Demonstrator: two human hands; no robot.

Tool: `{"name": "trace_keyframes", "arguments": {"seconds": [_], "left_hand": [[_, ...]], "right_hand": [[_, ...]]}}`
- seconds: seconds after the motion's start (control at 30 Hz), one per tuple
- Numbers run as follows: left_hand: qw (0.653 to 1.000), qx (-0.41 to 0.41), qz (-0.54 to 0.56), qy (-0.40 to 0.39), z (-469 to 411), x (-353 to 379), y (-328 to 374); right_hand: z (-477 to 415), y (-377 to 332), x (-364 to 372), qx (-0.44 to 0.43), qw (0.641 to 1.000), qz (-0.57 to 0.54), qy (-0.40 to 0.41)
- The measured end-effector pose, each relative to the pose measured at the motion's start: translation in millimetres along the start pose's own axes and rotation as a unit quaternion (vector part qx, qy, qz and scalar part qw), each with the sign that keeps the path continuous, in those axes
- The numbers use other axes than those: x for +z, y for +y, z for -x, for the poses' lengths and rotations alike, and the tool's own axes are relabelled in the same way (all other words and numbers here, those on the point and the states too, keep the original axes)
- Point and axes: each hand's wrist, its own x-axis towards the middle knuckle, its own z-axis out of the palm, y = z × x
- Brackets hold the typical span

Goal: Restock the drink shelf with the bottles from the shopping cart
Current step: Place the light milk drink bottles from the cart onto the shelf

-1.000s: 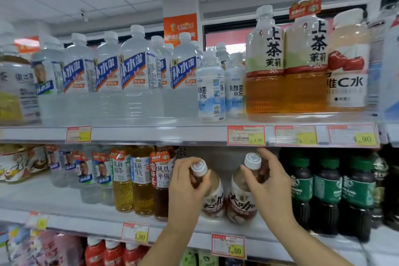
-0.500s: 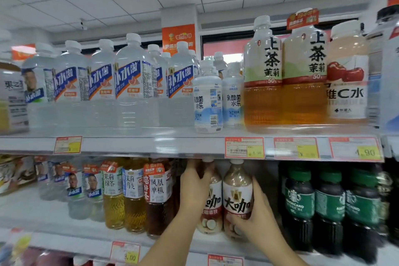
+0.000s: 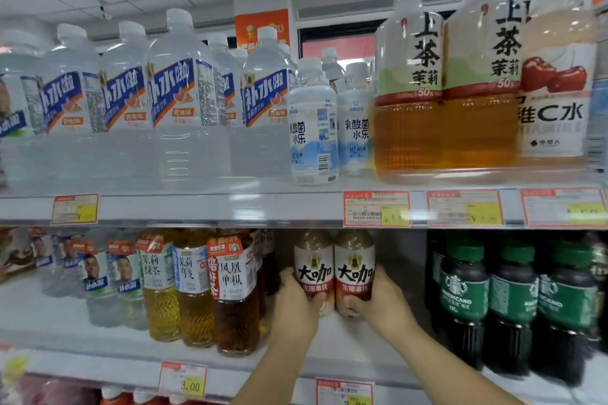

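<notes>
So right now I've got both hands on the middle shelf (image 3: pixel 329 348), one coffee bottle in each. Left hand (image 3: pixel 296 301) is wrapped around the lower part of the left latte bottle (image 3: pixel 313 261), right hand (image 3: pixel 383 301) is doing the same to the right latte bottle (image 3: pixel 354 261). Both grips are closed around the bottles, fingers curled under the labels. The two stand upright, touching each other, labels facing out, sitting in the gap between the brown tea bottles (image 3: pixel 235 293) and the dark green-label coffee bottles (image 3: pixel 464 296).

Progress-wise: I'd say these two are basically placed, bases look like they're down on the shelf or very nearly, though my hands hide the bottoms so I can't swear to it. What's left for this pair is just letting go.

There's open space around them, bare shelf in front and a gap toward the green ones, so I'd guess more bottles fit there. The cart isn't in view, so no idea how many are left in it. Top shelf (image 3: pixel 230 207) looks full.
</notes>
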Motion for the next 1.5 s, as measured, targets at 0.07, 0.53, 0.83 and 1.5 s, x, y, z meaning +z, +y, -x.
{"name": "trace_keyframes", "arguments": {"seconds": [0.07, 0.53, 0.83, 1.5], "left_hand": [[1.000, -0.016, -0.022, -0.005, -13.0, 6.4, 2.0], [0.949, 0.102, -0.229, -0.190, -42.0, 15.7, -25.5], [0.934, 0.110, -0.263, -0.218, -69.1, 21.7, -22.7], [0.948, 0.088, -0.264, -0.155, -106.3, 48.5, -39.4]], "right_hand": [[-14.8, 0.3, 4.0, 0.010, 1.000, -0.008, -0.003], [-30.2, 10.2, 16.6, -0.112, 0.972, 0.177, -0.106], [-68.5, 24.0, 29.7, -0.101, 0.940, 0.290, -0.148], [-99.2, 32.0, 45.2, -0.078, 0.949, 0.272, -0.138]]}}
